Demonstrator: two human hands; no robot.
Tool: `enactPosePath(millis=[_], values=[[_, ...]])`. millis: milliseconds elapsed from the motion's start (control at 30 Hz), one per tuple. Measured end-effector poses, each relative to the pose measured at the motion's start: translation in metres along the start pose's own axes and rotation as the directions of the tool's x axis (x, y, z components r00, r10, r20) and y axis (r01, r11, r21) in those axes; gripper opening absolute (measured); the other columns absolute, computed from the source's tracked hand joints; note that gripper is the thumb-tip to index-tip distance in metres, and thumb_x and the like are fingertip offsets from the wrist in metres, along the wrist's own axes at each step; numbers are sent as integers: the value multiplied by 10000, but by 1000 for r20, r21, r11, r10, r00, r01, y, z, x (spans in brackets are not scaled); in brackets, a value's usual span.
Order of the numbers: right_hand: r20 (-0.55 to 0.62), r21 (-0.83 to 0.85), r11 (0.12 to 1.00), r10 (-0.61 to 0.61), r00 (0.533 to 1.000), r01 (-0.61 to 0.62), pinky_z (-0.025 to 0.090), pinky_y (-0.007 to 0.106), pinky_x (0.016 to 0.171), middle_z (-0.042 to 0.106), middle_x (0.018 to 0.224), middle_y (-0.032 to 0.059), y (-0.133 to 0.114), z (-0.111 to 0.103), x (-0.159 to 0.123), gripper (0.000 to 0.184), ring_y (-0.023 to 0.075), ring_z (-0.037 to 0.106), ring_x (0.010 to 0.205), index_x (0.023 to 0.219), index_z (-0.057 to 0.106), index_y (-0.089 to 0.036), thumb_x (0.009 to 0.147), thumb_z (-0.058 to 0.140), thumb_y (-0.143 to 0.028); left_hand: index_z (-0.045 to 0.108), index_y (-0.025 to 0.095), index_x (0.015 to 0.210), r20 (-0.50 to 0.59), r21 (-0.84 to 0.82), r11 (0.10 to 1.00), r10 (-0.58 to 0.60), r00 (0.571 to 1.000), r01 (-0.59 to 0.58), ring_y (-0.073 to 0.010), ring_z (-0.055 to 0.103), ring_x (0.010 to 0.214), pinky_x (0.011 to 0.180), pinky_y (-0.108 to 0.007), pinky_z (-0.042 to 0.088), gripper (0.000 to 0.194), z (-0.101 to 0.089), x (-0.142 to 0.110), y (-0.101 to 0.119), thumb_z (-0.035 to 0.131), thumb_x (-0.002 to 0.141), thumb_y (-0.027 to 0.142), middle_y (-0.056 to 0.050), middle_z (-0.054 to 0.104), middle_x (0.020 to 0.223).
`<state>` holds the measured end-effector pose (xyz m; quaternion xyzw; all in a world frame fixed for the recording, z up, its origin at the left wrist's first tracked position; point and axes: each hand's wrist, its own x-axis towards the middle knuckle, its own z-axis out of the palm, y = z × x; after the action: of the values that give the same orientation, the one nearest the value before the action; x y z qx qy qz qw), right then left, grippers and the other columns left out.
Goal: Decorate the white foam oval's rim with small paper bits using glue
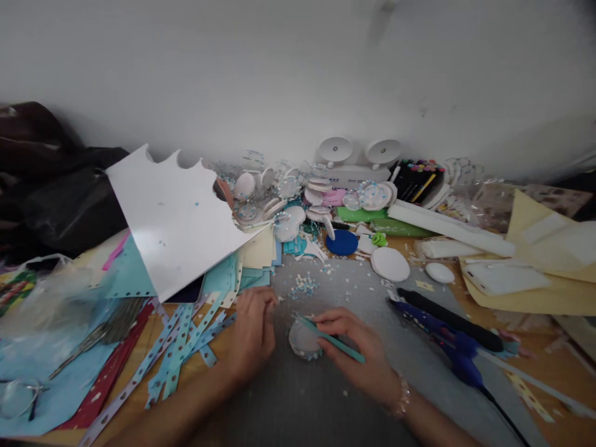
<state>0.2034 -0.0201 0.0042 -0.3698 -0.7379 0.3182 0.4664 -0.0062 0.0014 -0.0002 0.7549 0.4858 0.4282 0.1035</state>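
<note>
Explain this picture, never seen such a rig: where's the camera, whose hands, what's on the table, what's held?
No machine here: these are a person's bare hands, seen by one camera worn on their head, looking forward and down. The right hand holds a teal pen-like tool, its tip over the edge of a pale, bead-edged disc on a grey mat. The left hand is curled beside it; whether it holds anything, I can't tell. Loose beads lie beyond, a blue glue gun to the right, and patterned strips to the left.
</note>
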Motion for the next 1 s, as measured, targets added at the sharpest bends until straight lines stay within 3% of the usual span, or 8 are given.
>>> enactPosePath(millis=[67, 167, 333, 467, 600, 700, 867, 1000], values=[[-67, -10, 999, 42, 997, -43, 510, 256, 771, 666, 963, 30, 1, -4, 1, 144, 144, 645, 890, 920, 606, -241, 824, 621, -135, 461, 180, 912, -29, -41, 994, -106, 994, 105, -187, 490, 829, 755, -328, 400, 153, -2, 3, -4, 328, 937, 108, -49, 513, 863], [-196, -29, 984, 168, 966, -177, 505, 238, 634, 656, 882, 32, 7, -10, 3, 78, 141, 627, 743, 912, 600, -224, 837, 615, -210, 447, 190, 834, 41, -72, 978, -192, 981, 194, -177, 478, 759, 716, -316, 390, 194, -4, 5, -4, 299, 954, 155, -31, 502, 791], [-333, -83, 934, 303, 893, -347, 491, 263, 580, 638, 766, 29, 25, -19, 10, 116, 150, 592, 633, 876, 591, -196, 860, 586, -311, 432, 190, 667, 242, -41, 997, -54, 969, 66, -166, 463, 660, 675, -309, 371, 267, -4, 3, 6, 410, 932, 216, -9, 504, 649], [-332, -129, 936, 269, 904, -326, 510, 299, 671, 655, 813, 47, 36, -19, 15, 135, 182, 623, 739, 854, 610, -195, 844, 606, -329, 540, 174, 819, 397, -189, 980, 12, 918, 69, -170, 549, 753, 696, -285, 428, 87, -6, 5, 13, 495, 889, 198, -43, 607, 792], [-320, -175, 944, 214, 923, -280, 500, 318, 736, 655, 851, 52, 42, -18, 18, 132, 193, 622, 816, 829, 608, -197, 841, 614, -328, 558, 175, 870, 495, -298, 952, 90, 864, 71, -163, 580, 798, 735, -271, 461, 59, -7, 4, 18, 503, 880, 156, -49, 634, 842], [-299, -217, 946, 172, 939, -242, 478, 324, 750, 651, 810, 41, 42, -18, 18, 133, 190, 608, 804, 776, 611, -202, 845, 613, -315, 560, 177, 930, 508, -340, 936, 106, 855, 87, -166, 587, 858, 781, -274, 469, 89, -8, 3, 20, 486, 895, 143, -58, 638, 902], [-251, -272, 940, 136, 958, -205, 466, 321, 719, 666, 771, 37, 40, -18, 18, 132, 182, 598, 759, 760, 640, -213, 860, 599, -290, 548, 189, 1005, 407, -358, 924, 24, 913, 136, -160, 572, 882, 798, -275, 459, 154, -9, 1, 16, 428, 929, 129, -53, 618, 934], [-242, -296, 936, 118, 963, -190, 475, 327, 706, 675, 755, 35, 40, -17, 19, 129, 186, 602, 745, 757, 648, -224, 856, 601, -293, 549, 189, 975, 360, -348, 925, -17, 933, 151, -167, 568, 851, 771, -282, 454, 144, -9, 2, 13, 424, 930, 132, -49, 609, 902]])
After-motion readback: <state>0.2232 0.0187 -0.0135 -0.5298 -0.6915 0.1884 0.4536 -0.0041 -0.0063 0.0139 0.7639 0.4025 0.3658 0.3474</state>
